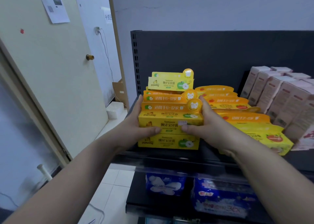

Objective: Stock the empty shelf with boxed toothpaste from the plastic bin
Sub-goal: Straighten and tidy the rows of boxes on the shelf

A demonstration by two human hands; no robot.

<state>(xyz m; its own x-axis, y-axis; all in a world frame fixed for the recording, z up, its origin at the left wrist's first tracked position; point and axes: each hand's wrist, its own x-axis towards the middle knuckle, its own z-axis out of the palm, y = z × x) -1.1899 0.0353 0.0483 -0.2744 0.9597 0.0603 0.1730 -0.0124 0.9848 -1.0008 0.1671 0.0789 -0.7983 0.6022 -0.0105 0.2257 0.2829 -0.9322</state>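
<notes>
From the head view, here we are at the dark shelf (169, 157), and both hands are on a bundle of green-apple toothpaste boxes (169, 120) at the shelf's left end. The left hand (136, 123) wraps the bundle's left ends and the right hand (209, 121) wraps the right ends. Fingers are curled round behind, thumbs (154, 130) pressed on the front face, so the bundle sits squeezed between the palms. It rests on or just above one more box (168, 143) at the shelf's front edge; I cannot tell which. These look like light, glossy card cartons, stiff lengthwise but easy to dent and likely to slide on each other. An inward squeeze at the short ends seems the right hold, keeping off the round hang tabs (193, 104). Strawberry boxes (237, 104) fill the shelf's middle, just beside the right hand. The plastic bin is not in view.
</notes>
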